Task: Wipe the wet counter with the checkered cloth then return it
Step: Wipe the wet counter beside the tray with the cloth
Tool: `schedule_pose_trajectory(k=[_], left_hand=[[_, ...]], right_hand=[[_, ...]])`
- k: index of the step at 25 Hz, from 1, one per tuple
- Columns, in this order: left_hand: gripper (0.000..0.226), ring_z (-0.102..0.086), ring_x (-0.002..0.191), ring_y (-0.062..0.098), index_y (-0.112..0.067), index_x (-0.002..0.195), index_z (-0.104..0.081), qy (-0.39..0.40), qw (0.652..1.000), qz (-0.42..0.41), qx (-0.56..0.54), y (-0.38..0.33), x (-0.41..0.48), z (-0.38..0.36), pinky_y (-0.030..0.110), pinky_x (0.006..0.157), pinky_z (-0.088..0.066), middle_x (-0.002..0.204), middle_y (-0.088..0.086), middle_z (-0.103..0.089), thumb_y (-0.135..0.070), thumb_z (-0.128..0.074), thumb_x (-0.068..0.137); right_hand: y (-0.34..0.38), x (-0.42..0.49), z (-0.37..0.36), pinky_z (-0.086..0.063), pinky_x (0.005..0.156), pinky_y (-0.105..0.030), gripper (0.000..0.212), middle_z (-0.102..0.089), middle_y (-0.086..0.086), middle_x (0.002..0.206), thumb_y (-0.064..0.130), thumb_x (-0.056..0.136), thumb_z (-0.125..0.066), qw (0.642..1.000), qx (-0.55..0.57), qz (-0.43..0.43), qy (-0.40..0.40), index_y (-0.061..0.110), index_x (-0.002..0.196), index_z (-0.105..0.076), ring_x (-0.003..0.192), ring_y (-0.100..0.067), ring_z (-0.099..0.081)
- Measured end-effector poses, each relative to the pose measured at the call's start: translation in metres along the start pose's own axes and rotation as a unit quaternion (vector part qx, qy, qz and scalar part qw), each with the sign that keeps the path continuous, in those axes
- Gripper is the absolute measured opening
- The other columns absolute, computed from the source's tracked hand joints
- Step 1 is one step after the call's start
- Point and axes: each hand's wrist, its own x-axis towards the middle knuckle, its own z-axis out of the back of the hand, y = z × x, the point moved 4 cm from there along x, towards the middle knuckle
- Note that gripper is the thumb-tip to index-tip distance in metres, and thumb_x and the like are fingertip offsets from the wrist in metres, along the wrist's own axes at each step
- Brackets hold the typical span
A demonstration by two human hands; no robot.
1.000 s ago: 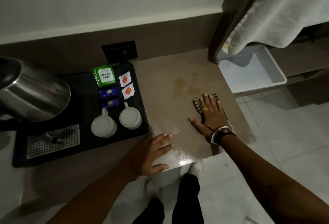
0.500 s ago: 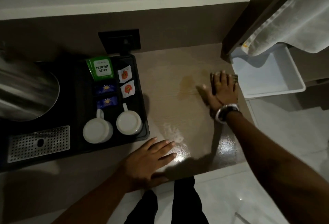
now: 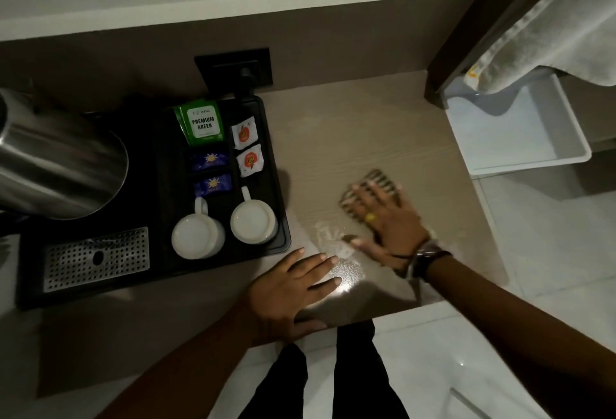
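My right hand presses flat on the checkered cloth, which lies on the beige counter right of the tray. Only the cloth's far edge shows beyond my fingers. A wet glossy patch shines near the counter's front edge, between my two hands. My left hand rests flat on the front edge of the counter, fingers spread, holding nothing.
A black tray at the left holds two white cups, tea sachets and a steel kettle. A wall socket sits behind it. A white bin and a hanging towel are to the right.
My right hand has slid the cloth from the far right edge of the counter back toward me and to the left. The brownish stain in the counter's middle is gone. My left hand stays put.
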Motion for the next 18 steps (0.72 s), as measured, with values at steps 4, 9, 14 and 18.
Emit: schedule_pose_trajectory(k=[4, 9, 14, 18], left_hand=[[0.078, -0.009, 0.159, 0.029, -0.023, 0.164, -0.025, 0.02, 1.0, 0.004, -0.006, 0.002, 0.002, -0.002, 0.052, 0.127, -0.004, 0.173, 0.011, -0.005, -0.071, -0.031, 0.102], [0.075, -0.016, 0.158, 0.029, -0.021, 0.16, -0.037, -0.022, 0.999, -0.006, -0.022, 0.001, 0.0, -0.004, 0.054, 0.125, -0.014, 0.171, 0.013, -0.019, -0.068, -0.043, 0.102], [0.077, -0.022, 0.156, 0.029, -0.022, 0.159, -0.04, -0.027, 1.0, -0.006, -0.015, 0.002, 0.001, -0.004, 0.054, 0.122, -0.023, 0.17, 0.013, -0.025, -0.067, -0.048, 0.097], [0.077, -0.022, 0.156, 0.028, -0.022, 0.158, -0.04, -0.05, 0.999, -0.009, -0.009, 0.001, 0.0, -0.007, 0.054, 0.122, -0.023, 0.17, 0.012, -0.023, -0.066, -0.05, 0.096]], right_hand=[[-0.107, 0.029, 0.035, -0.008, 0.125, -0.061, 0.09, -0.016, 0.004, 0.172, 0.086, 0.089, -0.004, 0.97, 0.021, -0.233, -0.065, 0.036, 0.161, -0.021, 0.159, -0.027, -0.012], [-0.064, 0.146, 0.054, 0.002, 0.124, -0.06, 0.086, -0.012, 0.003, 0.173, 0.081, 0.09, -0.009, 0.973, 0.068, -0.21, -0.066, 0.035, 0.162, -0.023, 0.16, -0.026, -0.005], [0.053, 0.034, -0.005, -0.008, 0.123, -0.06, 0.068, -0.023, 0.003, 0.17, 0.067, 0.1, -0.013, 0.999, 0.004, 0.044, -0.008, 0.035, 0.159, -0.028, 0.158, -0.025, -0.017], [-0.055, -0.022, 0.012, -0.017, 0.122, -0.062, 0.07, -0.029, 0.001, 0.168, 0.068, 0.1, -0.01, 0.984, 0.024, -0.153, -0.083, 0.034, 0.157, -0.034, 0.156, -0.029, -0.026]])
